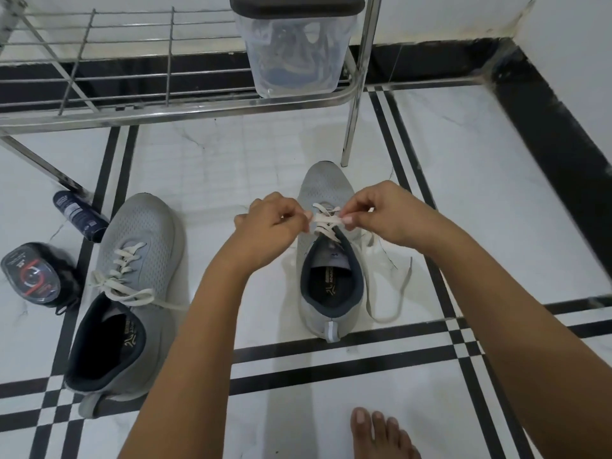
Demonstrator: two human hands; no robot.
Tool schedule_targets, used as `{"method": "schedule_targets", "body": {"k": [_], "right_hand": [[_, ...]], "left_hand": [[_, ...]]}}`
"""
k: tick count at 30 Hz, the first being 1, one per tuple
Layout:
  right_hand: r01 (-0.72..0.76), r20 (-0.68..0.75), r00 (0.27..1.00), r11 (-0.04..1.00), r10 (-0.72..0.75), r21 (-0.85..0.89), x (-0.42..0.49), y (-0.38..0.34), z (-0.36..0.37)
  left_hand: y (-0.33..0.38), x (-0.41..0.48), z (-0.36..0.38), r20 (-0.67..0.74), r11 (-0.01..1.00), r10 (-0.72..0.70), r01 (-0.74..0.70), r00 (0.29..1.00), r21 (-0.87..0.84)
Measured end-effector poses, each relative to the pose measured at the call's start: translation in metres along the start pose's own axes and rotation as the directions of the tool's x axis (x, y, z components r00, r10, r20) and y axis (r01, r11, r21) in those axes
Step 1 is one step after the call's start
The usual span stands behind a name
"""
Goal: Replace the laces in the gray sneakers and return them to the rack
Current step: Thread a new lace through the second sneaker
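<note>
Two gray sneakers stand on the tiled floor, toes pointing away from me. The left sneaker [132, 286] is laced with a cream lace tied loosely across its tongue. Over the right sneaker [328, 260] my left hand [268, 226] and my right hand [381, 213] each pinch the cream lace [326, 220] at the upper eyelets. One loose end of that lace [394, 293] trails on the floor to the shoe's right. The metal shoe rack [172, 104] stands behind the shoes.
A clear plastic box with a dark lid [294, 44] sits on the rack's lower shelf. A dark blue tube [79, 217] and a round polish tin [36, 273] lie on the floor at the left. My bare foot [381, 435] is at the bottom edge.
</note>
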State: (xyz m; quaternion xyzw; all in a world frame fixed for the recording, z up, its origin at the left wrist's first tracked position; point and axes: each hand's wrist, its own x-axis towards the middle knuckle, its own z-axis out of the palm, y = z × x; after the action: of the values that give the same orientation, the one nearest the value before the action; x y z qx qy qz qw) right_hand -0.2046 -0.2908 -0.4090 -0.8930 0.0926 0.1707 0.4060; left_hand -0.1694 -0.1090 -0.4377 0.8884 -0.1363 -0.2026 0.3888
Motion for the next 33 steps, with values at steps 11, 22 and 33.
{"method": "schedule_targets", "body": {"k": [11,22,33], "right_hand": [[0.072,0.005,0.997,0.983,-0.073,0.168,0.002,-0.002,0.024],[0.044,-0.087,0.996,0.97,-0.024,0.24,0.002,0.005,0.029],[-0.076,-0.205,0.976,0.997,0.068,-0.028,0.0,0.02,0.056]], "left_hand": [[0.003,-0.001,0.012,0.067,0.927,-0.01,0.034,0.998,-0.375],[-0.01,-0.002,0.016,-0.062,0.861,-0.103,0.057,0.993,-0.505],[-0.033,-0.016,0.059,-0.146,0.841,-0.256,0.146,0.956,-0.521]]}}
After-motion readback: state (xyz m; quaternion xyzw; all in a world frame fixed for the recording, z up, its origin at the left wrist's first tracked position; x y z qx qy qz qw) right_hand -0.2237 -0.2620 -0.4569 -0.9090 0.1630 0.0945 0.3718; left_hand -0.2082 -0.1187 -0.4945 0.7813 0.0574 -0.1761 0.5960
